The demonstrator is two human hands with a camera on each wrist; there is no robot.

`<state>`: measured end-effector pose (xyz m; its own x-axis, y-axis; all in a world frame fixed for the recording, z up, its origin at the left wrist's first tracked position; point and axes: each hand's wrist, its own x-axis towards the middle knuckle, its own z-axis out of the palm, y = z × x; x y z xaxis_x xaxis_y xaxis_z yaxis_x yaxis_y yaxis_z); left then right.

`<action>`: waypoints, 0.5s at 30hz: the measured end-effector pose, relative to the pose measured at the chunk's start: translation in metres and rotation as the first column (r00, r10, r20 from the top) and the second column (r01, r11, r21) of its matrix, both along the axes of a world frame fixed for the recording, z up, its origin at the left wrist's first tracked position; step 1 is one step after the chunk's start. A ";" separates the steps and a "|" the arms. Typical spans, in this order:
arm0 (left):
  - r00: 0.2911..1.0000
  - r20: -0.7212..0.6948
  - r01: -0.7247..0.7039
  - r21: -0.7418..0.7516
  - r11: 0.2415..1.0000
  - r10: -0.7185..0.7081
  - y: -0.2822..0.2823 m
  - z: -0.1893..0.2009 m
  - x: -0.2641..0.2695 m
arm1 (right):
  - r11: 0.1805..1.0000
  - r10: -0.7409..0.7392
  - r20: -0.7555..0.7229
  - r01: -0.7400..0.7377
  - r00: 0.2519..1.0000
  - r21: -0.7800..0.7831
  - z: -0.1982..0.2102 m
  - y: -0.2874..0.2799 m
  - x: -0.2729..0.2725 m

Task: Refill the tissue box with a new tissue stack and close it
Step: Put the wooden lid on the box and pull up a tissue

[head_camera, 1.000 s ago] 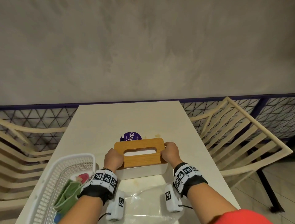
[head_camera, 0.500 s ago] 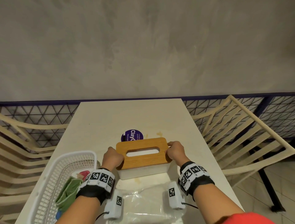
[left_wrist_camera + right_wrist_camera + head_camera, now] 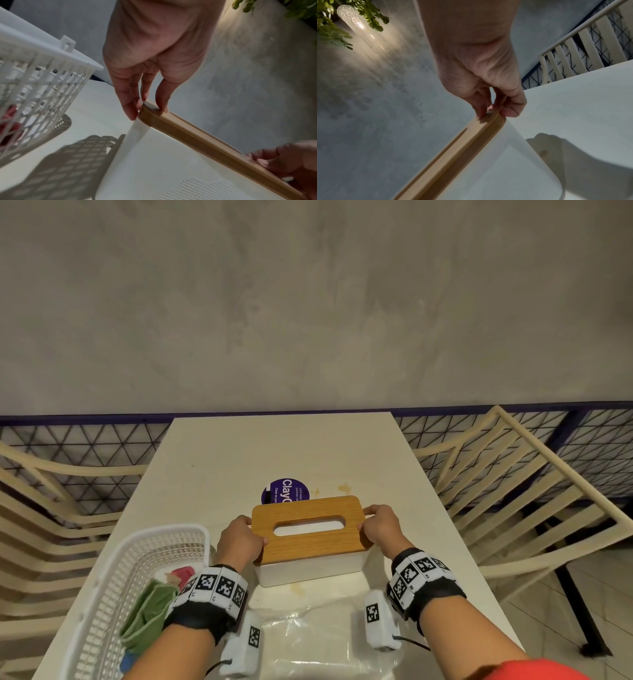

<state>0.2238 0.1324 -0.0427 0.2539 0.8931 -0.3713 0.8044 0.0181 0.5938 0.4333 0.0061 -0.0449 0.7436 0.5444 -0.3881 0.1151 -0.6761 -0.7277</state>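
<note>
A white tissue box [image 3: 310, 571] stands mid-table with its wooden lid [image 3: 308, 542] lying over the top. White tissue shows through the lid's slot [image 3: 310, 525]. My left hand [image 3: 239, 539] grips the lid's left end, thumb on top. In the left wrist view the fingertips [image 3: 132, 115] pinch the lid's corner [image 3: 171, 125] above the box wall [image 3: 154, 162]. My right hand [image 3: 378, 525] grips the right end near the far corner. The right wrist view shows this hand [image 3: 493, 113] pinching the lid [image 3: 453, 148]. I cannot tell whether the lid is fully seated.
A white mesh basket [image 3: 113, 594] with green and red items stands at the near left, close to my left wrist. An empty clear plastic wrapper [image 3: 308, 642] lies between my forearms. A purple sticker [image 3: 285, 491] sits behind the box. Cream chairs [image 3: 513, 491] flank the table.
Both hands stay on the lid's ends. The right hand's fingers have shifted toward the far right corner. The box has not moved on the table.
</note>
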 end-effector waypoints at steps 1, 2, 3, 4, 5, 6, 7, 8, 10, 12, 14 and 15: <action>1.000 -0.002 0.000 0.004 1.000 0.000 0.000 0.000 0.000 | 1.000 -0.011 -0.012 0.011 1.000 0.012 0.000 0.000 0.000; 1.000 -0.003 0.002 0.007 1.000 -0.002 0.000 0.000 -0.001 | 0.999 -0.022 -0.024 0.022 0.999 0.026 0.000 0.000 0.000; 1.000 -0.002 0.006 0.012 1.000 -0.006 0.000 0.000 -0.001 | 0.999 -0.031 -0.033 0.032 0.999 0.040 0.000 -0.001 0.000; 1.000 -0.001 0.012 0.018 1.000 -0.012 0.000 -0.001 -0.001 | 0.998 -0.037 -0.042 0.040 0.998 0.052 0.000 -0.001 0.000; 1.000 0.001 0.017 0.024 1.000 -0.017 0.001 -0.001 -0.002 | 0.997 -0.042 -0.054 0.045 0.998 0.061 0.000 -0.001 0.000; 1.000 0.005 0.020 0.032 0.999 -0.021 0.001 -0.002 -0.003 | 0.997 -0.042 -0.065 0.046 0.997 0.064 0.000 -0.001 0.000; 1.000 0.013 0.021 0.040 0.999 -0.021 0.001 -0.002 -0.003 | 0.997 -0.040 -0.076 0.044 0.996 0.061 0.000 -0.001 0.000; 1.000 0.017 0.019 0.045 0.999 -0.020 0.001 -0.003 -0.003 | 0.998 -0.035 -0.085 0.040 0.996 0.056 0.001 -0.001 0.000; 1.000 0.015 0.022 0.051 0.998 -0.023 0.001 -0.003 -0.003 | 0.998 -0.029 -0.091 0.034 0.995 0.049 0.000 -0.001 0.000; 1.000 0.002 0.017 0.058 0.998 -0.017 0.002 -0.004 -0.002 | 0.999 -0.027 -0.088 0.031 0.996 0.044 -0.001 -0.001 0.000; 1.000 0.004 0.000 0.071 0.997 -0.001 0.002 -0.005 -0.002 | 0.999 -0.030 -0.088 0.033 0.996 0.040 -0.001 -0.002 -0.001; 1.000 0.007 -0.006 0.080 0.997 0.005 0.002 -0.006 -0.002 | 0.998 -0.035 -0.090 0.038 0.995 0.039 -0.001 -0.002 -0.002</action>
